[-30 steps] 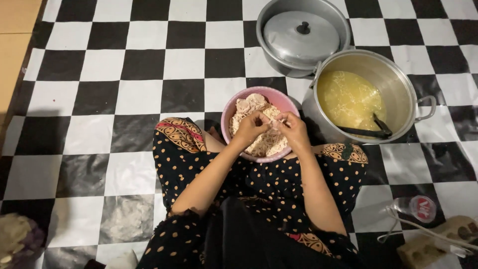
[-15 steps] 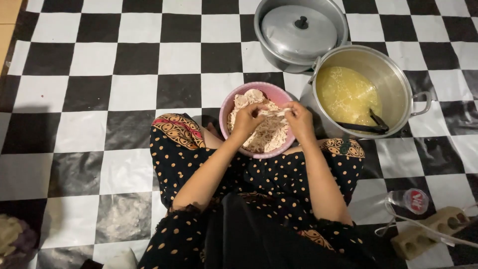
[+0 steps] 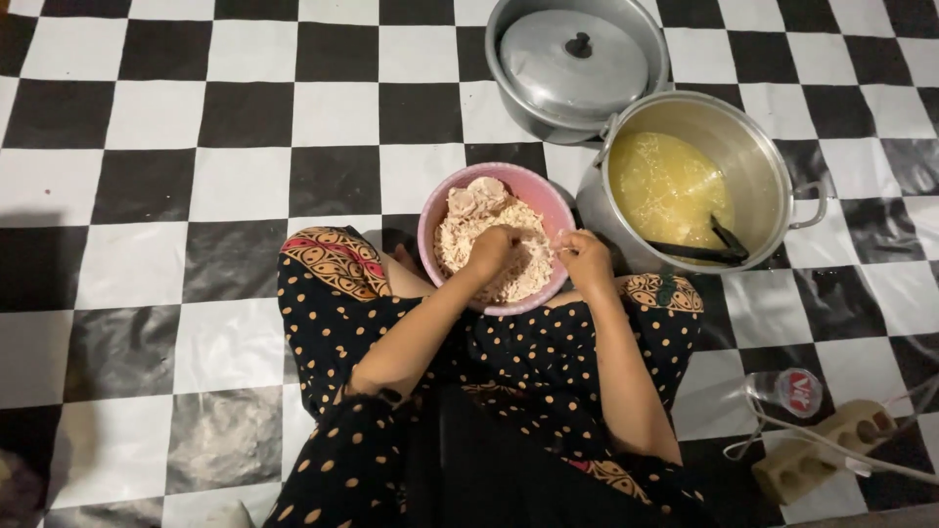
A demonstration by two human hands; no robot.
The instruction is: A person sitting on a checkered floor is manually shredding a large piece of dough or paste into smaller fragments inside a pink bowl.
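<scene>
A pink bowl [image 3: 540,191] full of pale shredded meat [image 3: 471,223] sits on the floor between my knees. My left hand [image 3: 492,248] is down in the bowl, fingers closed on a clump of the shreds. My right hand [image 3: 585,259] hovers at the bowl's right rim, fingers pinched on a few thin strands that stretch toward my left hand. A larger unshredded piece [image 3: 477,198] lies at the far side of the bowl.
A metal pot [image 3: 758,166] of yellow broth with a dark ladle [image 3: 702,250] stands to the right. A second pot with a lid [image 3: 573,65] is behind it. A power strip [image 3: 820,452], cords and a small plastic cup [image 3: 788,390] lie at lower right on the checkered mat.
The view has shifted so the bowl and pots sit lower and more central. My hands have drawn slightly apart, the right one moving to the bowl's right rim.
</scene>
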